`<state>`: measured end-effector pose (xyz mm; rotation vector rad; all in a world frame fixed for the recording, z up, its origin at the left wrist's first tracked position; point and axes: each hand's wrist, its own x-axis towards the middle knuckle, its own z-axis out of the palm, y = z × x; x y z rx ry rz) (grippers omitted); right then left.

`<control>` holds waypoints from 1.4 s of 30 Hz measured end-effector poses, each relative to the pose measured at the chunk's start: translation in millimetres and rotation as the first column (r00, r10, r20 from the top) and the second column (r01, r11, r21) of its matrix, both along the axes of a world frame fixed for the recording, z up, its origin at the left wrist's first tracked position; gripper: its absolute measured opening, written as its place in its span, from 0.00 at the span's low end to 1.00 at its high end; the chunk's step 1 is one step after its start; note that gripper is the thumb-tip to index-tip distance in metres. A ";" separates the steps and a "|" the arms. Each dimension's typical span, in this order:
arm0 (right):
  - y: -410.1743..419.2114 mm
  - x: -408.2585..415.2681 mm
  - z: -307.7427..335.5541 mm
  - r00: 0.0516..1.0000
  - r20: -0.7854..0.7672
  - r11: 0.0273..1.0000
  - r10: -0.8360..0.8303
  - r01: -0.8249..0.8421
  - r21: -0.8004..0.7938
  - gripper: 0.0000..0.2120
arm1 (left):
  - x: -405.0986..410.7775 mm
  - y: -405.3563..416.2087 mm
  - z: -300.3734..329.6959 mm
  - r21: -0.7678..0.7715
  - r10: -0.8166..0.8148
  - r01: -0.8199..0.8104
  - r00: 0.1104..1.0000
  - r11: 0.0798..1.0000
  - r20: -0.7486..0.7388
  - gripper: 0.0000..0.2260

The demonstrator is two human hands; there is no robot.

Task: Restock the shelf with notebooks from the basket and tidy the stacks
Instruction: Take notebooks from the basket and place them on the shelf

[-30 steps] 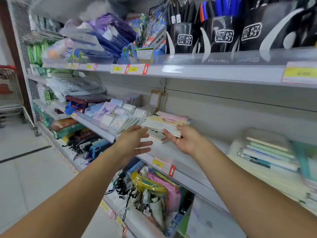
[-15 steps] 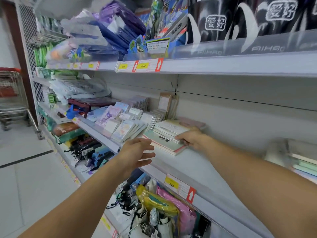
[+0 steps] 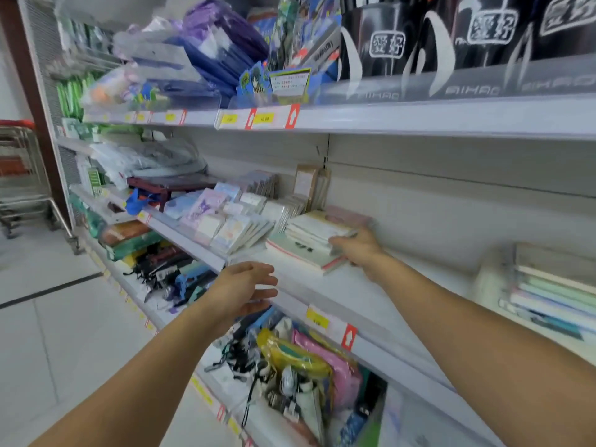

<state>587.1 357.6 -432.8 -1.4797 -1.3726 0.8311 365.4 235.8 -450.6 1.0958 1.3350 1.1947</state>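
A small stack of pastel notebooks lies on the white middle shelf, resting on a wider stack with a red-edged bottom book. My right hand rests against the stack's right side, fingers curled around the near corner of the upper notebooks. My left hand hovers open in front of the shelf edge, below and left of the stack, holding nothing. A second stack of green and white notebooks sits blurred at the far right of the same shelf. No basket is in view.
Small packaged notepads lean in rows just left of the stack. The upper shelf overhangs with black pen holders and bagged goods. Pencil cases and pouches fill the shelf below. A shopping trolley stands at the far left on the tiled floor.
My right hand carried the notebooks down from the air and set them on the shelf stack, where it now rests. My left hand stayed open, drifting slightly lower.
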 end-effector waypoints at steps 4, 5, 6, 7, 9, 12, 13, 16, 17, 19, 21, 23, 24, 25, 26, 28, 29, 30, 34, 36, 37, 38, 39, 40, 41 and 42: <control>-117.7 -23.7 -22.6 0.991 -0.080 0.912 0.109 -0.067 0.406 0.08 | 3.9 -45.2 -44.0 -0.029 0.077 -0.078 0.996 0.997 -0.037 0.07; -151.9 -31.8 -44.5 0.972 -0.063 0.895 0.227 -0.183 0.406 0.03 | 7.6 -63.8 -66.3 -0.071 0.084 -0.087 0.996 0.994 -0.044 0.07; -184.4 -38.4 -73.0 0.942 -0.060 0.888 0.331 -0.290 0.357 0.02 | 11.7 -85.2 -92.8 -0.132 0.080 -0.086 0.996 0.988 -0.045 0.07; -215.4 -44.1 -107.7 0.910 -0.076 0.890 0.407 -0.377 0.256 0.05 | 15.9 -109.1 -123.7 -0.206 0.075 -0.080 0.997 0.975 -0.034 0.08; -269.4 -51.0 -178.2 0.862 -0.166 0.858 0.479 -0.500 -0.116 0.06 | 19.7 -160.4 -190.8 -0.354 0.069 -0.070 0.997 0.933 -0.017 0.08; -334.8 -34.2 -287.1 0.910 -0.060 0.698 0.409 -0.355 -0.622 0.06 | 17.1 -237.9 -277.6 -0.531 0.081 -0.103 0.995 0.841 -0.065 0.05; -351.4 -24.9 -315.3 0.919 0.004 0.662 0.394 -0.281 -0.695 0.07 | 12.2 -257.2 -301.5 -0.570 0.104 -0.141 0.990 0.810 -0.098 0.04; -388.1 2.7 -365.4 0.980 0.019 0.557 0.200 -0.098 -0.825 0.07 | -2.9 -288.9 -349.7 -0.617 -0.098 -0.191 0.910 0.763 -0.403 0.16; -392.9 8.9 -375.2 0.996 -0.030 0.510 0.084 -0.069 -0.857 0.14 | -5.3 -294.6 -357.1 -0.623 -0.203 -0.166 0.855 0.764 -0.477 0.20; -395.8 12.7 -385.1 0.979 -0.159 0.433 -0.127 -0.090 -0.897 0.26 | -7.7 -301.9 -366.1 -0.643 -0.333 -0.095 0.793 0.760 -0.510 0.23; -393.5 8.0 -387.5 0.946 -0.259 0.405 -0.194 -0.163 -0.900 0.26 | -8.2 -308.0 -370.0 -0.680 -0.406 -0.045 0.773 0.732 -0.488 0.24; -392.3 0.9 -390.3 0.939 -0.296 0.388 -0.177 -0.210 -0.898 0.18 | -7.5 -313.8 -374.1 -0.736 -0.437 0.004 0.806 0.677 -0.398 0.26; -393.4 -2.4 -392.1 0.944 -0.287 0.384 -0.164 -0.207 -0.900 0.14 | -6.0 -316.7 -375.7 -0.752 -0.454 0.033 0.815 0.658 -0.361 0.26; -395.9 -4.8 -395.0 0.952 -0.263 0.385 -0.158 -0.186 -0.904 0.11 | -4.3 -319.3 -377.5 -0.760 -0.487 0.065 0.802 0.647 -0.345 0.25; -398.1 -7.2 -399.1 0.960 -0.233 0.388 -0.153 -0.159 -0.908 0.08 | -2.7 -321.9 -379.1 -0.766 -0.528 0.091 0.775 0.636 -0.347 0.24; -401.9 -6.9 -405.7 0.969 -0.184 0.404 -0.163 -0.104 -0.909 0.06 | 2.0 -326.1 -380.9 -0.766 -0.576 0.115 0.731 0.632 -0.365 0.23; -403.1 -6.7 -409.1 0.969 -0.178 0.414 -0.169 -0.094 -0.906 0.06 | 2.4 -327.2 -382.2 -0.762 -0.572 0.111 0.731 0.638 -0.373 0.23; -403.4 -6.9 -412.1 0.969 -0.176 0.424 -0.173 -0.088 -0.901 0.06 | 2.0 -327.4 -382.7 -0.751 -0.556 0.098 0.735 0.653 -0.387 0.22; -400.9 -2.4 -417.5 0.991 -0.056 0.499 -0.122 0.012 -0.867 0.06 | -2.0 -325.0 -382.8 -0.753 -0.475 0.062 0.809 0.655 -0.346 0.21; -400.1 4.1 -417.9 0.996 0.060 0.563 -0.069 0.089 -0.821 0.06 | 0.8 -328.4 -382.5 -0.806 -0.418 0.075 0.880 0.588 -0.223 0.21; -400.1 6.9 -417.3 0.991 0.129 0.595 -0.025 0.118 -0.795 0.08 | 3.0 -330.9 -383.4 -0.823 -0.399 0.093 0.901 0.560 -0.170 0.21; -400.5 8.9 -416.8 0.980 0.195 0.628 0.025 0.136 -0.766 0.09 | 4.5 -332.6 -384.7 -0.830 -0.389 0.106 0.911 0.547 -0.139 0.21; -400.9 9.9 -415.4 0.963 0.256 0.658 0.078 0.143 -0.739 0.08 | 6.0 -333.4 -386.9 -0.831 -0.370 0.113 0.922 0.545 -0.118 0.21; -401.3 9.0 -413.2 0.944 0.307 0.683 0.122 0.144 -0.716 0.07 | 6.8 -333.2 -388.5 -0.826 -0.346 0.116 0.933 0.551 -0.100 0.21; -402.1 8.0 -411.8 0.929 0.339 0.702 0.151 0.140 -0.698 0.07 | 6.8 -332.5 -390.0 -0.821 -0.322 0.120 0.943 0.559 -0.081 0.20; -403.1 6.6 -411.5 0.923 0.344 0.717 0.174 0.121 -0.687 0.06 | 6.8 -332.0 -390.8 -0.817 -0.302 0.123 0.951 0.563 -0.065 0.19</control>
